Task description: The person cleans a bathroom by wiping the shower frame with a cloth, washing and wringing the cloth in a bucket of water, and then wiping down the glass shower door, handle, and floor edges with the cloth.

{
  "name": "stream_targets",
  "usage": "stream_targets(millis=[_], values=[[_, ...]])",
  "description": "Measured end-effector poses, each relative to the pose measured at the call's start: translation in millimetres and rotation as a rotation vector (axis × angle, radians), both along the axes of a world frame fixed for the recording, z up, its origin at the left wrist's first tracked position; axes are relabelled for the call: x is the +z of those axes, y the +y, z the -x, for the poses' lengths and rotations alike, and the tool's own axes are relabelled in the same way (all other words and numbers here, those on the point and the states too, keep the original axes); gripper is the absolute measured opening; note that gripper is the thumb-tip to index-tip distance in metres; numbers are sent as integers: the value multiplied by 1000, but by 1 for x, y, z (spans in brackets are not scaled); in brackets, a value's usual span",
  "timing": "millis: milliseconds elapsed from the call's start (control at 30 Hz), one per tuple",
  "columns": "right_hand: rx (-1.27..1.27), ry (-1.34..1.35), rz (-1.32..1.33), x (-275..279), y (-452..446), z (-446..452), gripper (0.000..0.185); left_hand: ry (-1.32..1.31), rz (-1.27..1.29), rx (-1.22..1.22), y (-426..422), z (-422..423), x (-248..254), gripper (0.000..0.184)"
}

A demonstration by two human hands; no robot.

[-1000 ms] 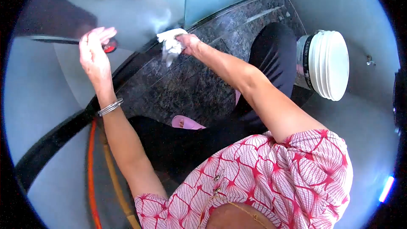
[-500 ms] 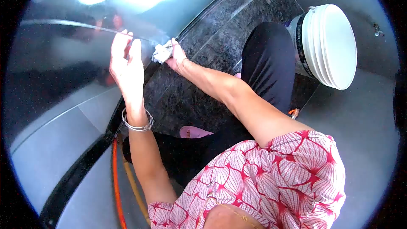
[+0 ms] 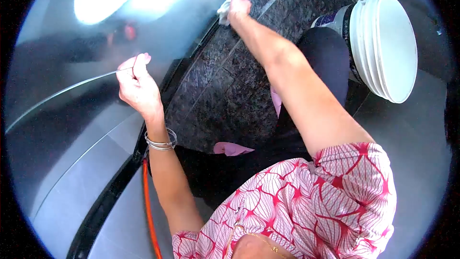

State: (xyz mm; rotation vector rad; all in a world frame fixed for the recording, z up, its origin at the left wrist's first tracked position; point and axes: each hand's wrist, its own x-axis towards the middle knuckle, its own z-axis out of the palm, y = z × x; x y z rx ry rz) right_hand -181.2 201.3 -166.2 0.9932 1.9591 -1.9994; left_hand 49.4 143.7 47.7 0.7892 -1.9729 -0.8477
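Observation:
My left hand [image 3: 139,84] is closed, its fingers pinched at the thin pale edge [image 3: 67,88] of a glossy, glass-like panel [image 3: 52,52]. Farther forward, my right hand [image 3: 240,6] grips a crumpled white cloth [image 3: 223,12]. The cloth lies against the lower part of the shiny surface, close to where it meets the dark floor. Part of the cloth is hidden by the fingers, and the right hand is slightly blurred.
A white bucket [image 3: 383,48] stands at the right, beside my bent knee [image 3: 323,52]. Dark marbled tiles [image 3: 230,81] cover the floor under me. An orange hose [image 3: 149,206] runs along the lower left, near a black frame strip [image 3: 103,206].
My right hand has slid the cloth forward and right along the panel's base. The pale edge at my left hand now slants down to the left. My view has shifted slightly.

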Motion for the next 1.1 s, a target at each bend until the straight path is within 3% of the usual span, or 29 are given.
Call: stream_targets(millis=[67, 100, 133, 200, 267, 333, 367, 433, 600, 633, 667, 733, 800, 867, 933, 1000, 1067, 1100], values=[[-99, 47, 246, 24, 12, 17, 18, 7, 14, -13, 6, 5, 5, 13], [-14, 86, 330, 4, 14, 27, 28, 3, -4, -3, 8, 7, 6, 12], [-21, 90, 320, -9, 13, 21, 28, 9, -26, 7, 9, 7, 7, 12], [22, 186, -3, -27, 0, 6, 33, -89, 13, -30, 8, 1, 10, 11], [166, 122, -68, -29, -8, -22, 34, -66, -10, -28, 8, -5, 11, 12], [199, 39, 300, -23, -16, -62, 35, -88, -3, -7, 10, -11, 17, 13], [229, 3, 240, 20, -5, -92, 33, -76, -3, -10, 12, -13, 20, 13], [366, -121, 286, 31, -7, -133, 36, -63, -31, 10, 14, -14, 21, 14], [580, -307, 264, -69, -77, -207, 40, -59, -89, -45, 0, -3, 11, 14], [647, -291, 236, -62, -81, -208, 42, -51, -97, -57, 0, -4, 11, 14], [323, -431, 277, -52, -86, -206, 32, -45, -92, -56, 1, -3, 12, 14], [331, -332, 988, -142, -88, -194, 11, -90, -96, -41, 1, -4, 14, 14], [484, -343, 391, -86, -66, -158, 13, -70, -98, -58, -1, -3, 12, 13], [656, -128, -73, -58, -47, -116, 15, -48, -79, -113, -3, -6, 12, 12], [597, -163, -169, -90, -59, -54, 35, -47, -53, -139, -5, -7, 9, 10], [503, -178, -153, 47, 12, -16, 20, -94, -61, -134, -4, -8, 11, 10], [1611, 313, -1417, 58, 24, 52, 21, -148, -65, -125, -3, -6, 11, 9], [1354, 145, -1338, 86, 33, 69, 22, -134, -81, -84, -4, -6, 9, 10]])
